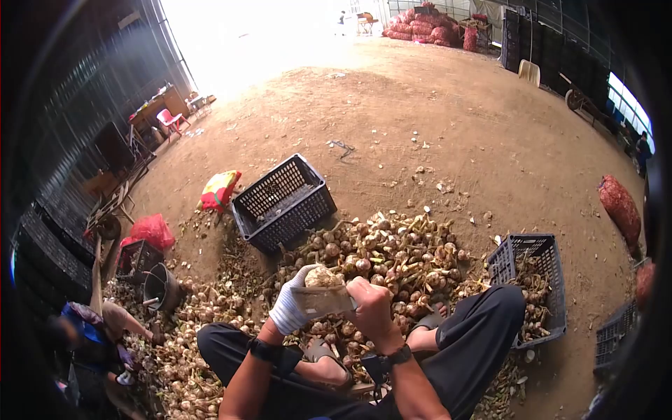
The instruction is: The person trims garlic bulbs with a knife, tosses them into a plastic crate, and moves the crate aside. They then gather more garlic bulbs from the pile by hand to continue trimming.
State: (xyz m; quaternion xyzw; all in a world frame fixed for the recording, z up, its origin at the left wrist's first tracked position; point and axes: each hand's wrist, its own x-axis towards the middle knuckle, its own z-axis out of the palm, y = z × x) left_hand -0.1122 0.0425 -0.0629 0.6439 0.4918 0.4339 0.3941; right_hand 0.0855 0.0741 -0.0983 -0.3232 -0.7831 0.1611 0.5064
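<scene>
My left hand [289,306], in a white striped glove, is closed around a pale garlic bulb [323,277]. In my bare right fist [371,304] is a knife [325,301] with a broad flat blade; its handle is hidden by my fingers. The blade lies crosswise just below the bulb, reaching over to the gloved hand. Under and beyond both hands spreads a heap of garlic bulbs [381,255] with stems, between my sandalled feet and a black plastic crate [287,227].
A crate [560,287] of trimmed stems stands by my right knee. At the left another person [87,350] sits among garlic, near a bucket [162,288]. A yellow and red bag [220,189] lies beside the black crate. Red sacks [427,26] are piled far back.
</scene>
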